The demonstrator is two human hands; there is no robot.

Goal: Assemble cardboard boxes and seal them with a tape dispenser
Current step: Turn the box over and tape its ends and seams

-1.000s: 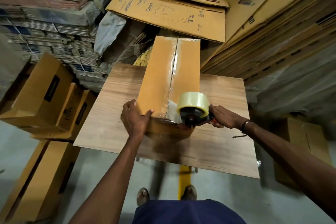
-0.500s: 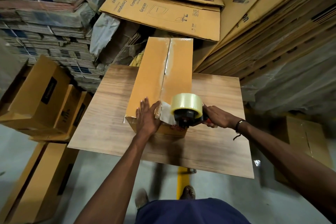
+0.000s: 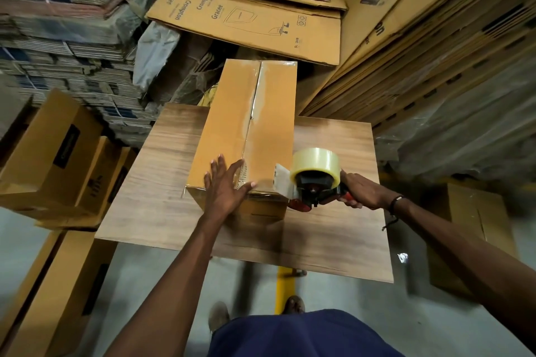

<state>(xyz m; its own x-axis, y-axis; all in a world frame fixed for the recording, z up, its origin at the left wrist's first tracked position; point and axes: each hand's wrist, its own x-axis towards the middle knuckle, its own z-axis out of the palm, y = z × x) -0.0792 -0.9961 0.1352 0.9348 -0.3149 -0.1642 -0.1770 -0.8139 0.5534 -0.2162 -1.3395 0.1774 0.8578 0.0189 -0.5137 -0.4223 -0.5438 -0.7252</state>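
Note:
A long brown cardboard box lies lengthwise on a wooden table, its closed top flaps covered by clear tape along the middle seam. My left hand presses flat, fingers spread, on the box's near end over the taped seam. My right hand grips the handle of a red and black tape dispenser carrying a roll of clear tape. The dispenser sits off the box's near right corner, with a strip of tape running from it to the box.
Assembled brown boxes stand on the floor at the left. Flat printed cartons and stacks of folded cardboard crowd the space behind and to the right of the table. Another box sits at the right. My feet are below the table's near edge.
My left hand moved from the box's near left corner onto its top near end and flattened. The dispenser has shifted right, off the box's near right corner.

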